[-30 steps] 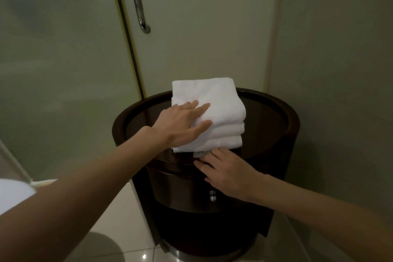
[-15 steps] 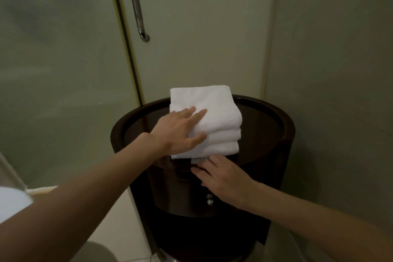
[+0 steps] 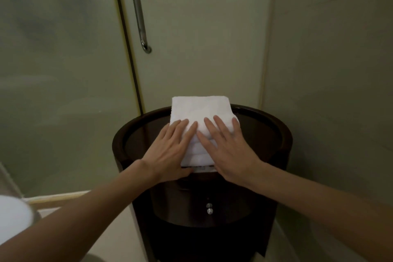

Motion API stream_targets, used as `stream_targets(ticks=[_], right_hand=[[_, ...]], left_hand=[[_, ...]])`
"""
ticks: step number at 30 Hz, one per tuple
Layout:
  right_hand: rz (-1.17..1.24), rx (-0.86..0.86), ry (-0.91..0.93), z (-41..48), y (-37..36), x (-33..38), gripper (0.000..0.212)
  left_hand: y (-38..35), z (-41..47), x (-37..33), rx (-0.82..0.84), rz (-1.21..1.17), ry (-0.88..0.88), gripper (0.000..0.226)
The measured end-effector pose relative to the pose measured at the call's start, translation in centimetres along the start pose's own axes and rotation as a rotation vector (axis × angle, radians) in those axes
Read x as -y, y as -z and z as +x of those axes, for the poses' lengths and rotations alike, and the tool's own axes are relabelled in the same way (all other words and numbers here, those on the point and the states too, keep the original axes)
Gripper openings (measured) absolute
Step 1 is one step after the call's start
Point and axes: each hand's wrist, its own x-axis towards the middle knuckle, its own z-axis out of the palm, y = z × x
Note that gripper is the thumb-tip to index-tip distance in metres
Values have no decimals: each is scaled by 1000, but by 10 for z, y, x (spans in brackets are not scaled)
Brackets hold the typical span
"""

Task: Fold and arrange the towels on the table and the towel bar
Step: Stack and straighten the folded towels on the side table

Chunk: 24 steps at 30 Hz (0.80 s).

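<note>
A white folded towel [image 3: 201, 107] lies in several layers on the round dark wooden table [image 3: 265, 134], reaching its back rim. My left hand [image 3: 170, 151] rests flat on the towel's left front part, fingers straight. My right hand [image 3: 227, 149] lies flat on the right front part, fingers spread and straight. Both hands cover the front of the towel. A metal bar [image 3: 139, 17] hangs upright on the glass door behind the table.
A frosted glass panel [image 3: 59, 70] and door stand behind and to the left. A plain wall [image 3: 329, 59] closes the right side. The table has a small drawer with a shiny knob [image 3: 209, 208]. A white rounded object [image 3: 12, 219] sits at the lower left edge.
My right hand has moved up from the table's front edge onto the towel's top. My left hand stays on the towel. The view has tilted upward a little.
</note>
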Motion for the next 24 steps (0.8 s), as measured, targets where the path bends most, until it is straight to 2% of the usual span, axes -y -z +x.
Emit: stream_targets(ticks=[4,10,14,19,24], right_hand=[[-37,64,1,10,-3,-5,119],[34,-41,3,17,-9,-11,103],[59,-50,-22,26,-4,-17,105],[83,-42,-19,32,-2,-17,97],[93,30,-81,33,3,-11,96]], left_hand=[[0,9,-2,5,4,1,116],[-1,14,-6,-10,12,6,112],[0,20,-12,-8,63,66,115],[3,31,-21,53,127,123,96],[10,35,-21,30,54,169,83]])
